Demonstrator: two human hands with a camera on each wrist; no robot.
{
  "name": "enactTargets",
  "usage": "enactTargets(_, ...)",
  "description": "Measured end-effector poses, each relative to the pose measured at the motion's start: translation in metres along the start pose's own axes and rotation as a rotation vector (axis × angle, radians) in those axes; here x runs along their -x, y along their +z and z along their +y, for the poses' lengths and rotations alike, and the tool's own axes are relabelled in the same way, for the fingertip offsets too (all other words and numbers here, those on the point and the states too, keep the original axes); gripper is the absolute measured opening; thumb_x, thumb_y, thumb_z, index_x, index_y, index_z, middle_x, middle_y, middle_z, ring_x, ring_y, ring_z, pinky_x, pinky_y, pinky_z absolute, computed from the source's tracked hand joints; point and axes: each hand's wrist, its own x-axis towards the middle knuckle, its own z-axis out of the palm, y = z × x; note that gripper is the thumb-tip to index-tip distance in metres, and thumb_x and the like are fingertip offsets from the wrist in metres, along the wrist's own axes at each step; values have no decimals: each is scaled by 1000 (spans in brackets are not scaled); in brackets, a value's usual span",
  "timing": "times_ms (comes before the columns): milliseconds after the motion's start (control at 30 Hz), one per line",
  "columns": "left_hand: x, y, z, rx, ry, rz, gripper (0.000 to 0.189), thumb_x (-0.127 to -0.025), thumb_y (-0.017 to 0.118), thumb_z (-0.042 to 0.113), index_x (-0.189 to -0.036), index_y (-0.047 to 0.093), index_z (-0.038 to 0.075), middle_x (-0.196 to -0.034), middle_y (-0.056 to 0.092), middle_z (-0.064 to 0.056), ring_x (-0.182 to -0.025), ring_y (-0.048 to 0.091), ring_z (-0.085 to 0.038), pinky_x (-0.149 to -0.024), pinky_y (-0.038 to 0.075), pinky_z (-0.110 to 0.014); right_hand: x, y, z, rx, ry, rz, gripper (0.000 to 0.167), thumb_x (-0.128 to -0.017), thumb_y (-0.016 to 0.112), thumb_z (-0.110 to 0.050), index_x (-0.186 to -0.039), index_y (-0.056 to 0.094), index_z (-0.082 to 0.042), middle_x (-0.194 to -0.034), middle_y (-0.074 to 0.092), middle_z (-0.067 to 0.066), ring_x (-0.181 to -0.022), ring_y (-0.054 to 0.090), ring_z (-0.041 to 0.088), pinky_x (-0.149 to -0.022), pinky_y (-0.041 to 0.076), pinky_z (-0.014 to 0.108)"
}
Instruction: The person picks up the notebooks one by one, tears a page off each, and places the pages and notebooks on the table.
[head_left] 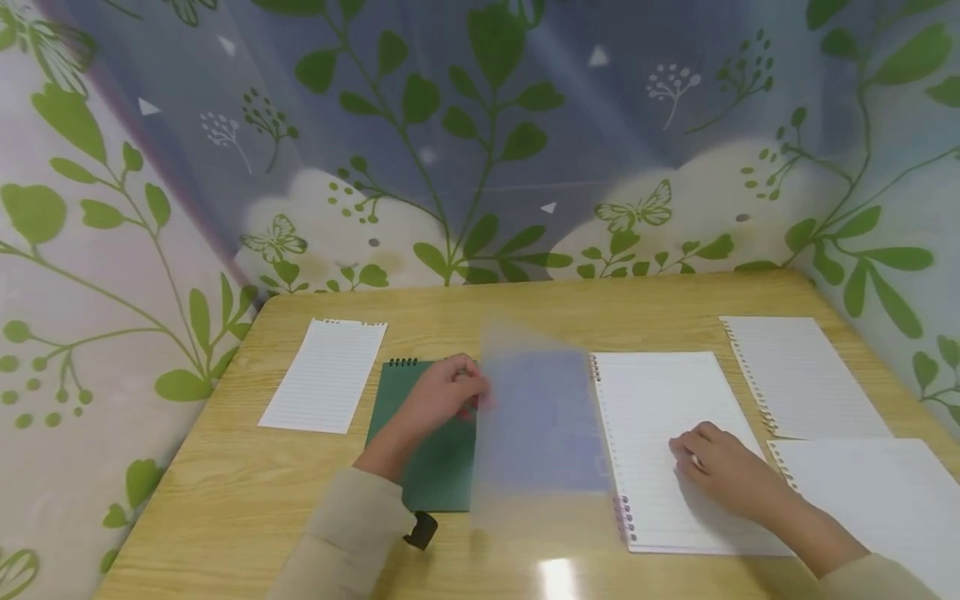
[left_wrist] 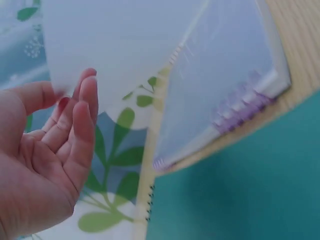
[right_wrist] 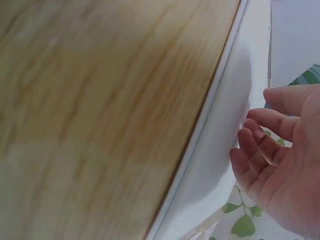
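A spiral notebook (head_left: 675, 392) lies open on the table, with a blank lined page up. Its translucent plastic cover (head_left: 540, 417) is raised to the left and blurred. My left hand (head_left: 446, 392) pinches the cover's edge between thumb and fingers; the left wrist view shows this hand (left_wrist: 55, 135) at the edge of the cover (left_wrist: 115, 55). Below the left hand is a green spiral notepad (head_left: 442, 467). Over the lined page is my right hand (head_left: 723, 467), fingers loosely curled and holding nothing. The right wrist view shows the same hand (right_wrist: 280, 150) beside the white pages (right_wrist: 220, 135).
A small torn lined sheet (head_left: 326, 375) lies on the wooden table (head_left: 217, 475) at the left. Two larger torn sheets, one farther back (head_left: 802, 375) and one nearer (head_left: 870, 500), lie at the right. Leaf-patterned curtains (head_left: 480, 150) stand behind the table and at both sides.
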Motion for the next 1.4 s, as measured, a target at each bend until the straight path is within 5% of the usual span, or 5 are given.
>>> enactTargets(433,-15,41,42,125,165,-238,42,-99,33,41,-124,50,11,-115,60,-14,-94,65,-22,-82,53,-38,-29,-40,-36,-485,51,-137,40,-100,36,-29,-129,48,-4,-120,61,13,-112,56,33,-87,49,43)
enactTargets(633,-20,64,44,71,242,-370,46,-101,22,43,-128,49,16,-128,59,2,-113,57,-16,-95,45,-33,-38,-65,-50,-736,38,-125,47,-102,23,-31,-133,43,-1,-128,53,19,-110,56,9,-84,49,24)
enactTargets(933,-30,97,37,-10,307,-445,37,-102,27,28,-134,41,15,-139,48,5,-125,45,-17,-104,36,-33,-34,-94,-49,-728,220,-127,60,-101,24,-39,-137,34,7,-132,47,25,-117,49,34,-87,48,38)
enactTargets(1100,-31,110,34,-33,345,-453,35,-101,31,30,-134,42,21,-139,47,11,-126,45,-10,-105,34,-28,-28,-104,-38,-688,286,-91,53,-99,31,-39,-132,47,0,-132,49,20,-102,53,4,-78,48,35)
enactTargets(1400,-46,119,17,-631,340,-382,50,-95,48,36,-142,35,25,-148,34,5,-135,34,-16,-111,29,-35,-12,-116,-7,-497,386,-38,34,-98,38,-29,-112,58,-5,-95,68,-1,-75,54,4,-60,44,25)
